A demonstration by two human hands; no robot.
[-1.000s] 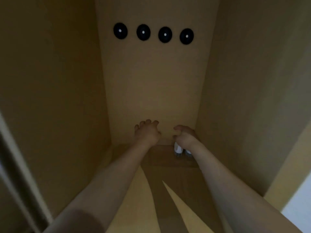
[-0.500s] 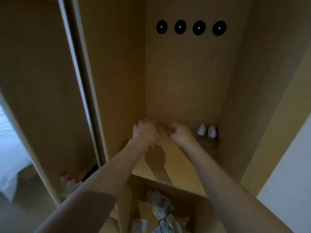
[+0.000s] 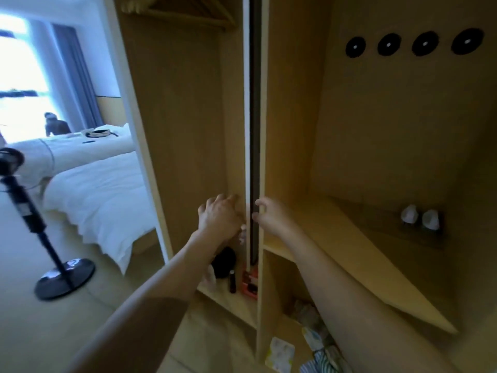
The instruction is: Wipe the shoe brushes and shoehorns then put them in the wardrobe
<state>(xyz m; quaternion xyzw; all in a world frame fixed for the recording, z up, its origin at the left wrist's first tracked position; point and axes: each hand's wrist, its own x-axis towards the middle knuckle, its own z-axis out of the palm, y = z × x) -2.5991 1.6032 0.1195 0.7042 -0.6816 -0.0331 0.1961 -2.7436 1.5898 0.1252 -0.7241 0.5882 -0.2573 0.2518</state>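
Note:
Two white shoe brushes (image 3: 419, 218) stand side by side at the back right of the wardrobe shelf (image 3: 336, 238). Both my hands are far left of them, at a white and dark vertical door edge (image 3: 251, 130) that parts the two wardrobe compartments. My left hand (image 3: 219, 216) grips this edge from the left, thumb below the fingers. My right hand (image 3: 269, 215) curls its fingers round the same edge from the right. No shoehorn shows.
Four black round knobs (image 3: 414, 44) sit high on the back wall. Under the shelf lie patterned cloths (image 3: 320, 345). The left compartment holds a black object, a small bottle (image 3: 232, 281) and a red box. A fan stand (image 3: 64, 275) and white beds (image 3: 99, 195) are at left.
Both hands drew back from the shelf's rear, where the right hand left the brushes, and swung left to the door edge. My view turned left, showing the bedroom.

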